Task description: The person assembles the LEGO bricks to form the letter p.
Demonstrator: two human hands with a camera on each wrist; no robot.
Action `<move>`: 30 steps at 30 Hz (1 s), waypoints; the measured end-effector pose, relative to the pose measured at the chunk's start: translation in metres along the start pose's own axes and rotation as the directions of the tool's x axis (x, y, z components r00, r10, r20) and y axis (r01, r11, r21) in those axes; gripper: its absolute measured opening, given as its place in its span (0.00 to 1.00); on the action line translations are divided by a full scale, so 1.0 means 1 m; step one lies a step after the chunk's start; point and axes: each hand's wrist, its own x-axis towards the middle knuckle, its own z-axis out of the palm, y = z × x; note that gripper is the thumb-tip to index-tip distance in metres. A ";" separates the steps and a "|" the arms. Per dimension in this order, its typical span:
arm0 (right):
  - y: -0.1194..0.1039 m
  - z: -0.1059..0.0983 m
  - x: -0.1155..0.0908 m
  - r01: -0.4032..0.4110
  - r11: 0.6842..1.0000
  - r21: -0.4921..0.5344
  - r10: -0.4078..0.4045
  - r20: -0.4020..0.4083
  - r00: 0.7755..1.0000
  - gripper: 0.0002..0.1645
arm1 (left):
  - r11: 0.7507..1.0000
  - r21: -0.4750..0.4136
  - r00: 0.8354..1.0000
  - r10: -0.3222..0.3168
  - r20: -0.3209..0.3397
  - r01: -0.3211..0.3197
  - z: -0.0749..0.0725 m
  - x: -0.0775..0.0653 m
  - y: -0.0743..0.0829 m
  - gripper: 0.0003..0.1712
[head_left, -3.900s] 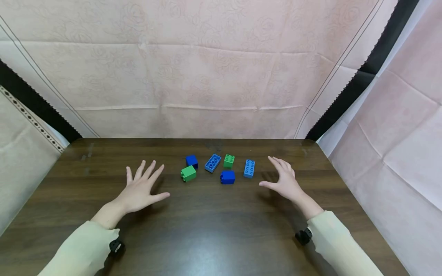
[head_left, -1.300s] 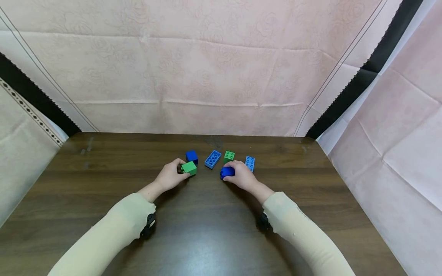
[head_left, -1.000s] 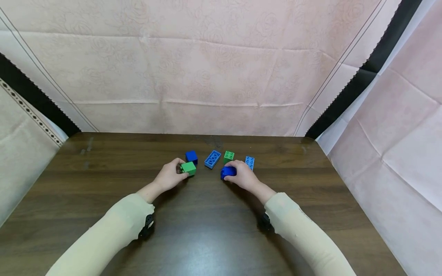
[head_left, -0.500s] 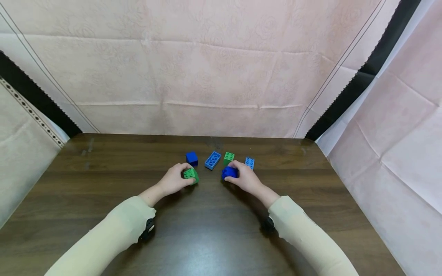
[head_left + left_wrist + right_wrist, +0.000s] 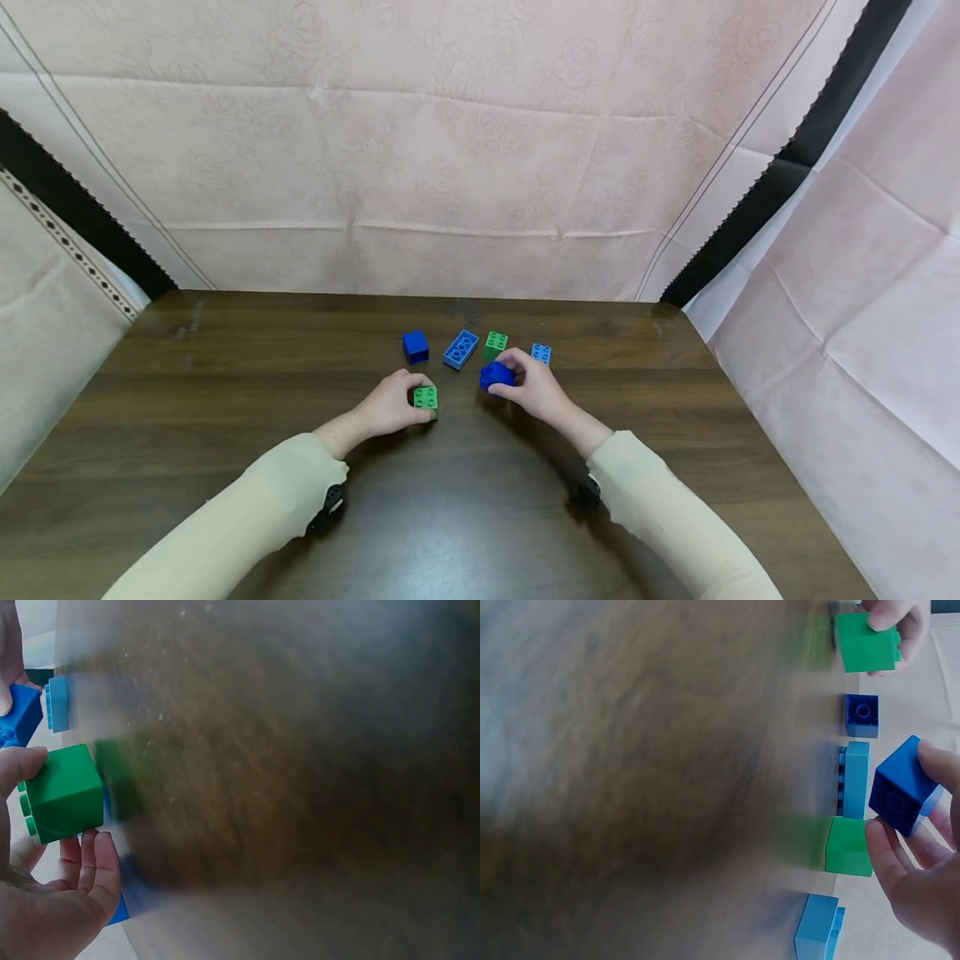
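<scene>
In the head view my left hand [image 5: 386, 406] pinches a green toy building block [image 5: 425, 398] between thumb and fingers, its studs facing up. The left wrist view shows the thumb on one side of that green block [image 5: 66, 791] and fingertips on the opposite side. To the right, my right hand [image 5: 536, 390] grips a dark blue block [image 5: 497, 375] by its sides. From the right wrist that blue block [image 5: 900, 784] looks tilted, part of its hollow underside showing, close in front of a standing green block [image 5: 849, 847]. A gap separates the two held blocks.
Behind the hands on the brown wooden table [image 5: 465, 517] stand a dark blue block [image 5: 416, 347], a long light blue block [image 5: 461, 350], a green block [image 5: 496, 343] and another light blue block [image 5: 542, 353], partly hidden by the right hand. Pale patterned cloth [image 5: 420, 167] hangs beyond.
Both hands have come inward from an open spread and taken hold of blocks. The green block has been turned studs up and moved nearer and rightward; the blue one has been lifted and tilted slightly.
</scene>
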 end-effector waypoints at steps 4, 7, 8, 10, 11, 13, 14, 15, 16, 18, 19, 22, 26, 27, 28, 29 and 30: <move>0.000 -0.003 -0.001 -0.028 0.997 0.077 0.028 0.000 1.000 0.22 | 1.000 0.000 1.000 0.008 0.012 -0.008 0.003 0.000 -0.001 0.23; -0.001 -0.004 -0.002 -0.064 0.990 0.123 0.062 0.017 0.998 0.22 | 1.000 -0.002 1.000 0.018 0.013 -0.018 0.003 0.000 -0.002 0.23; -0.001 -0.005 -0.002 -0.074 0.988 0.138 0.072 0.022 0.997 0.22 | 1.000 -0.002 1.000 0.021 0.013 -0.021 0.003 0.000 -0.002 0.23; -0.001 -0.005 -0.003 -0.091 0.983 0.157 0.088 0.029 0.996 0.21 | 1.000 0.000 1.000 0.023 0.013 -0.023 0.003 0.000 -0.001 0.23; -0.002 -0.005 -0.004 -0.101 0.982 0.162 0.097 0.032 0.995 0.21 | 1.000 0.000 1.000 0.026 0.013 -0.026 0.004 -0.001 -0.002 0.23; -0.002 -0.005 -0.004 -0.113 0.979 0.171 0.109 0.035 0.993 0.20 | 0.999 0.004 0.999 0.032 0.014 -0.032 0.005 -0.001 -0.002 0.23; -0.002 -0.005 -0.005 -0.121 0.977 0.175 0.117 0.036 0.993 0.20 | 0.999 0.006 0.999 0.036 0.015 -0.036 0.005 -0.001 -0.003 0.24; -0.002 -0.005 -0.005 -0.127 0.976 0.178 0.122 0.038 0.992 0.20 | 0.999 0.007 0.999 0.041 0.018 -0.041 0.006 -0.001 -0.003 0.24; -0.003 -0.005 -0.006 -0.132 0.974 0.184 0.127 0.040 0.991 0.20 | 0.999 0.008 0.999 0.046 0.022 -0.046 0.006 -0.001 -0.004 0.25; -0.003 -0.005 -0.006 -0.139 0.971 0.196 0.132 0.045 0.990 0.20 | 0.999 0.009 0.998 0.052 0.029 -0.052 0.006 -0.002 -0.004 0.27; -0.004 -0.005 -0.007 -0.142 0.969 0.202 0.136 0.046 0.990 0.20 | 0.999 0.005 0.998 0.050 0.032 -0.051 0.006 -0.002 -0.005 0.28; -0.004 -0.005 -0.007 -0.148 0.966 0.213 0.141 0.046 0.989 0.20 | 0.999 -0.031 0.999 0.034 0.028 -0.033 0.004 -0.004 -0.005 0.28; -0.004 -0.006 -0.008 -0.129 0.966 0.223 0.124 0.036 0.992 0.20 | 0.996 -0.084 1.000 0.014 0.004 -0.013 0.002 -0.006 -0.006 0.22; -0.004 -0.006 -0.008 -0.120 0.967 0.223 0.115 0.035 0.993 0.20 | 0.996 -0.094 1.000 0.009 -0.001 -0.009 0.002 -0.006 -0.006 0.21; -0.004 -0.006 -0.008 -0.112 0.968 0.226 0.107 0.035 0.994 0.20 | 0.995 -0.097 1.000 0.007 -0.005 -0.007 0.002 -0.006 -0.005 0.20; -0.004 -0.006 -0.009 -0.103 0.968 0.230 0.097 0.037 0.995 0.20 | 0.995 -0.098 1.000 0.008 -0.006 -0.009 0.003 -0.006 -0.005 0.20; -0.004 -0.007 -0.009 -0.096 0.968 0.231 0.090 0.038 0.995 0.20 | 0.995 -0.097 1.000 0.012 -0.008 -0.013 0.004 -0.005 -0.005 0.19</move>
